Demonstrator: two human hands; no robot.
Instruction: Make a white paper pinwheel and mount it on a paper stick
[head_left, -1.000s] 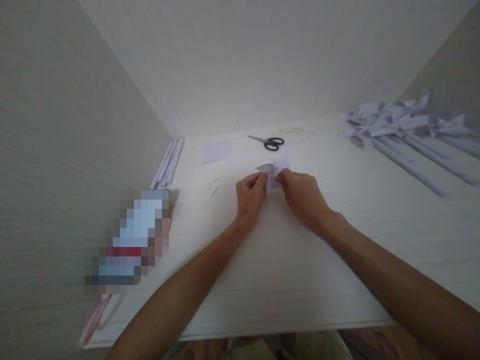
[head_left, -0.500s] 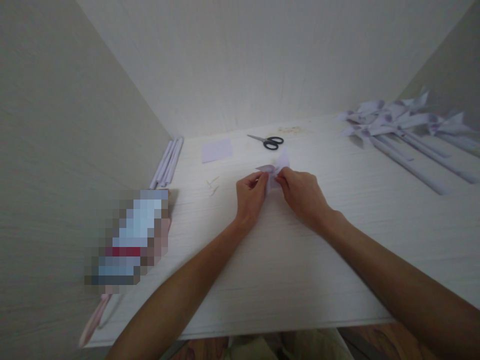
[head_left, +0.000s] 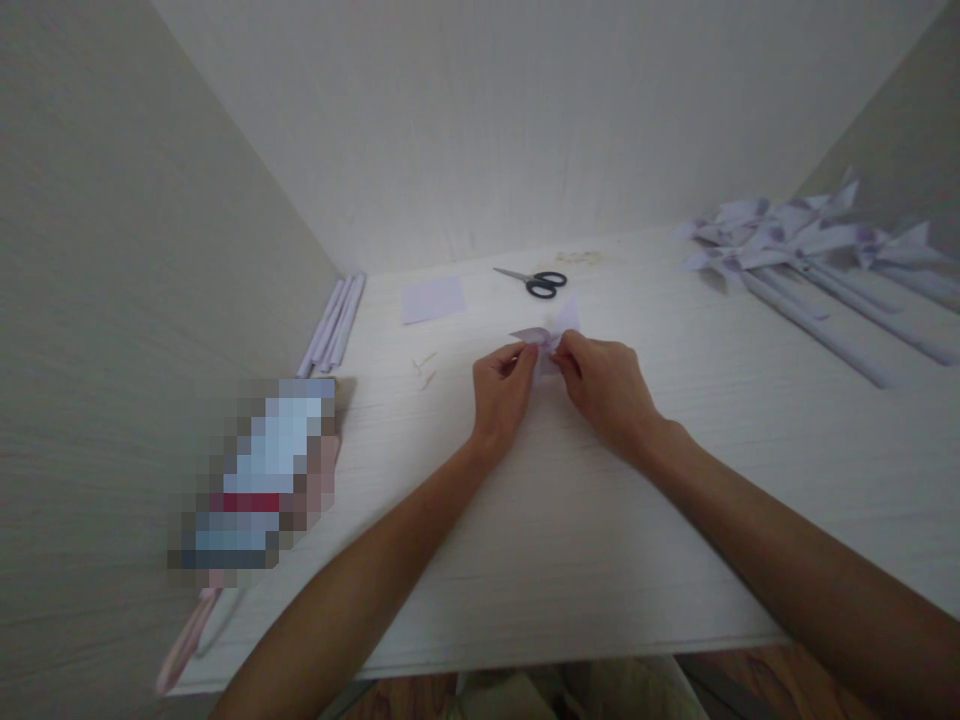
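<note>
A white paper pinwheel [head_left: 567, 314] is held between my two hands over the middle of the table. My left hand [head_left: 504, 388] pinches its near left side between thumb and fingers, with one pointed blade sticking out to the left. My right hand [head_left: 604, 385] is closed on its right side, fingertips close to the centre. The fingers hide most of the pinwheel's middle. Just beyond the hands lie black-handled scissors [head_left: 541, 284], blades pointing left. A square sheet of paper [head_left: 433, 300] rests flat to their left.
Rolled paper sticks [head_left: 331, 325] lie at the left wall. In front of them is a blurred-out object [head_left: 262, 470] with a pink strap [head_left: 184, 640]. Several pinwheels on paper sticks [head_left: 817, 250] are heaped at the right. Small scraps [head_left: 424, 368] lie left of my hands.
Almost nothing differs. Both hands keep their grip on the pinwheel, with only a very slight shift of the right fingers.
</note>
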